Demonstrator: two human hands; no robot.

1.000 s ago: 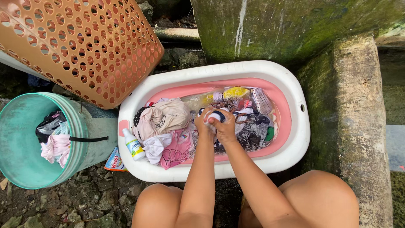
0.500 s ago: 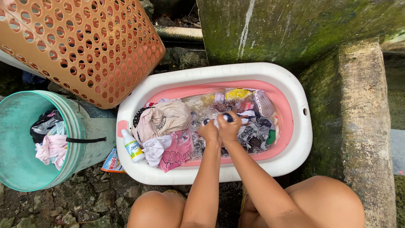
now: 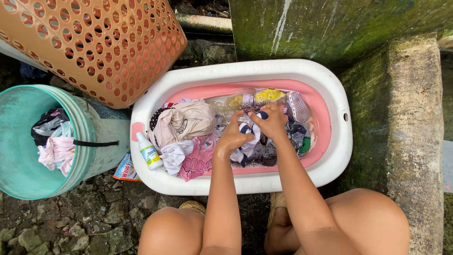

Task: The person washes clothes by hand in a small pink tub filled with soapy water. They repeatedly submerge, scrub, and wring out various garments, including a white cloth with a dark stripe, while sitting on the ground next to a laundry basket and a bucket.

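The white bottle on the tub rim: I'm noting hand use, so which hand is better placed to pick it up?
Probably left. The bottle stands at the tub's left end, and the left hand is the nearer one. The right hand would have to cross over. Both hands grip a cloth.

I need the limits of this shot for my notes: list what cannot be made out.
Head view only:
- Garment: its kind is hidden by the left hand and right hand.
- Tub bottom: covered by clothes and water.
- Bucket: cut by the left edge.
- Basket: cut by the top edge.
- Feet: behind the arms.
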